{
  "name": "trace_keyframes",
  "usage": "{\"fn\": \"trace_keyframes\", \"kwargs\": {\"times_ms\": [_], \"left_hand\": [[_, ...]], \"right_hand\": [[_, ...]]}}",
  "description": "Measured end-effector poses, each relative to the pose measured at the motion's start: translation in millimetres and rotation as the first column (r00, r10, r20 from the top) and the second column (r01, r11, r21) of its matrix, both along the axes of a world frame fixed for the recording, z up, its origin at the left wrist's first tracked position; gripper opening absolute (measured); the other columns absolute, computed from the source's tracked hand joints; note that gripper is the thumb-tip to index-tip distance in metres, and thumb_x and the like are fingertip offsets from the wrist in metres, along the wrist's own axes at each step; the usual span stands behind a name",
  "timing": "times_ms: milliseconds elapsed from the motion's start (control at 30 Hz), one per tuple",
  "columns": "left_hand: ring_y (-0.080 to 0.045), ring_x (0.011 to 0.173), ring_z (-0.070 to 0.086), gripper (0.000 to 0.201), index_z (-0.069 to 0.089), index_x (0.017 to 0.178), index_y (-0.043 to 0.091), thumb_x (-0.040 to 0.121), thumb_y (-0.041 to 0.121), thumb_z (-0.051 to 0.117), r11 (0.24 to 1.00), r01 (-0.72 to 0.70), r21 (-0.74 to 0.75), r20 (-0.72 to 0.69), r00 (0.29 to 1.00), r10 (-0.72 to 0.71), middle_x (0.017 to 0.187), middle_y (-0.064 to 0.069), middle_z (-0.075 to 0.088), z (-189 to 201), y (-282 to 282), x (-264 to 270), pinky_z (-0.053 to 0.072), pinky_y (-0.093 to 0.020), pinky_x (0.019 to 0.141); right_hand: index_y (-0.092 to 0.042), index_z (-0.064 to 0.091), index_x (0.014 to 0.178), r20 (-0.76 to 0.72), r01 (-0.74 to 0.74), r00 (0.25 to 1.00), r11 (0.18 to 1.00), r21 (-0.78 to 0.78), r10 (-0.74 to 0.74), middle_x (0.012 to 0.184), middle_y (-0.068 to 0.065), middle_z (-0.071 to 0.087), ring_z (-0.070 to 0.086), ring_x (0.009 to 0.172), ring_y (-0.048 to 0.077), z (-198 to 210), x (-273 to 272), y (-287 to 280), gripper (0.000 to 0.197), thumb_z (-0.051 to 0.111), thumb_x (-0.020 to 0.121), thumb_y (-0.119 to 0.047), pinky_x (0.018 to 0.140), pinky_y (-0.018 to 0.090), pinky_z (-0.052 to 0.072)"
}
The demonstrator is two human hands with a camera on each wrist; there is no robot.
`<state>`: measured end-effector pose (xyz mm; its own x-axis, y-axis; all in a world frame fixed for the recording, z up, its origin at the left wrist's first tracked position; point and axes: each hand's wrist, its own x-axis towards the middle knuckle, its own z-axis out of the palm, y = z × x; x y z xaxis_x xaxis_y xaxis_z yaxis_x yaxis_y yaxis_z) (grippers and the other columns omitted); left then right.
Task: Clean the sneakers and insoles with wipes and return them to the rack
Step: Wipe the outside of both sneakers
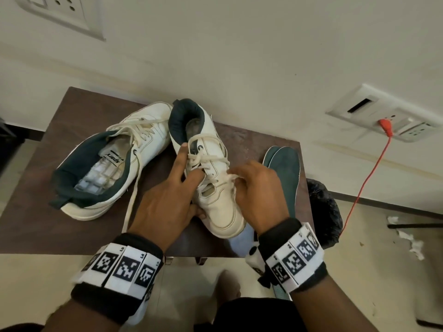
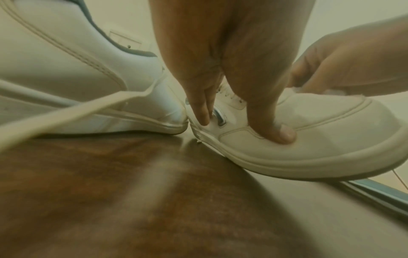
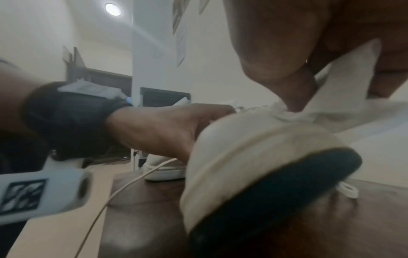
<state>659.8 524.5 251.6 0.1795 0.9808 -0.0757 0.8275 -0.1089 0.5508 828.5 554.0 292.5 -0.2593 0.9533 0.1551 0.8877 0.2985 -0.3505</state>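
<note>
Two white sneakers with dark green lining lie on a brown table (image 1: 72, 226). The left sneaker (image 1: 107, 164) rests untouched, a loose lace trailing from it. My left hand (image 1: 189, 173) holds the middle sneaker (image 1: 223, 212), which points its toe at me. The fingers (image 2: 203, 111) lie over the laces and the thumb (image 2: 278, 131) presses on its side. My right hand (image 1: 239, 180) pinches a white wipe (image 3: 344, 83) against the lace area of that sneaker (image 3: 253, 148). Dark green insoles (image 1: 285, 168) lie on the table just right of it.
A black rubbish bag (image 1: 323, 212) stands off the table's right edge. Crumpled used wipes (image 1: 407, 238) lie on the floor beyond it. An orange cable (image 1: 366, 183) hangs from a wall socket at right. The wall runs close behind the table.
</note>
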Motion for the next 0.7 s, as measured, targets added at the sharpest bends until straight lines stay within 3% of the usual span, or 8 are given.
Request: {"fn": "trace_keyframes", "kwargs": {"times_ms": [133, 200, 300, 400, 500, 600, 700], "left_hand": [[-0.031, 0.076, 0.063, 0.055, 0.047, 0.113, 0.026, 0.068, 0.022, 0.079, 1.000, -0.026, 0.016, -0.014, 1.000, 0.026, 0.161, -0.001, 0.001, -1, 1, 1, 0.039, -0.029, 0.050], [-0.030, 0.074, 0.062, 0.052, 0.046, 0.112, 0.027, 0.070, 0.021, 0.077, 0.999, -0.030, 0.021, -0.022, 0.999, 0.031, 0.161, 0.000, -0.001, -2, 2, 0, 0.045, -0.031, 0.050], [-0.029, 0.076, 0.062, 0.052, 0.045, 0.110, 0.028, 0.070, 0.022, 0.077, 1.000, -0.026, 0.018, -0.015, 1.000, 0.026, 0.161, 0.001, -0.001, -5, 3, -2, 0.042, -0.029, 0.052], [-0.030, 0.087, 0.063, 0.057, 0.042, 0.107, 0.029, 0.066, 0.028, 0.082, 1.000, -0.014, 0.017, 0.027, 1.000, 0.014, 0.161, 0.003, -0.001, -6, 6, -1, 0.049, -0.032, 0.058], [-0.030, 0.094, 0.063, 0.060, 0.041, 0.105, 0.028, 0.064, 0.030, 0.084, 1.000, -0.012, 0.026, 0.052, 0.999, 0.010, 0.161, 0.003, 0.001, -6, 6, 0, 0.053, -0.035, 0.063], [-0.028, 0.102, 0.060, 0.059, 0.043, 0.103, 0.027, 0.061, 0.030, 0.085, 0.999, -0.017, 0.041, 0.054, 0.998, 0.015, 0.160, 0.000, 0.005, -6, 5, -1, 0.054, -0.037, 0.065], [-0.029, 0.110, 0.057, 0.063, 0.046, 0.107, 0.027, 0.058, 0.032, 0.086, 0.998, -0.015, 0.058, 0.034, 0.999, 0.013, 0.159, -0.001, 0.011, -8, 6, -2, 0.055, -0.039, 0.070]], "right_hand": [[-0.012, 0.073, 0.089, -0.028, -0.074, 0.997, 0.997, 0.014, 0.074, 0.082, 0.003, 0.064, 0.062, 0.069, 0.018, 2, -1, -14, 0.026, 0.051, 0.077, -0.007, 0.060, 0.023, 0.046], [-0.012, 0.072, 0.089, -0.064, -0.132, 0.989, 0.991, 0.006, 0.132, 0.084, 0.002, 0.064, 0.062, 0.072, 0.018, 3, 4, -31, 0.026, 0.051, 0.076, -0.004, 0.061, 0.026, 0.050], [-0.014, 0.072, 0.089, -0.018, -0.185, 0.983, 0.983, -0.014, 0.184, 0.086, 0.000, 0.066, 0.063, 0.074, 0.019, 4, 9, -44, 0.029, 0.047, 0.078, -0.006, 0.062, 0.033, 0.054], [-0.015, 0.073, 0.086, -0.013, -0.055, 0.998, 0.998, 0.025, 0.055, 0.081, 0.002, 0.069, 0.064, 0.072, 0.021, -3, 14, -26, 0.030, 0.049, 0.074, -0.003, 0.063, 0.036, 0.055], [-0.012, 0.075, 0.085, -0.119, 0.122, 0.986, 0.992, 0.009, -0.120, 0.079, 0.005, 0.072, 0.065, 0.068, 0.021, -13, 14, 4, 0.027, 0.053, 0.077, 0.002, 0.064, 0.038, 0.055], [-0.011, 0.075, 0.084, -0.201, 0.137, 0.969, 0.990, -0.039, -0.142, 0.079, 0.002, 0.071, 0.061, 0.065, 0.012, -18, 15, 5, 0.027, 0.056, 0.076, 0.007, 0.061, 0.031, 0.050], [-0.012, 0.075, 0.087, -0.263, 0.122, 0.955, 0.990, -0.072, -0.137, 0.085, -0.004, 0.071, 0.062, 0.074, 0.005, -14, 27, -17, 0.031, 0.059, 0.074, 0.011, 0.069, 0.026, 0.053]]}}
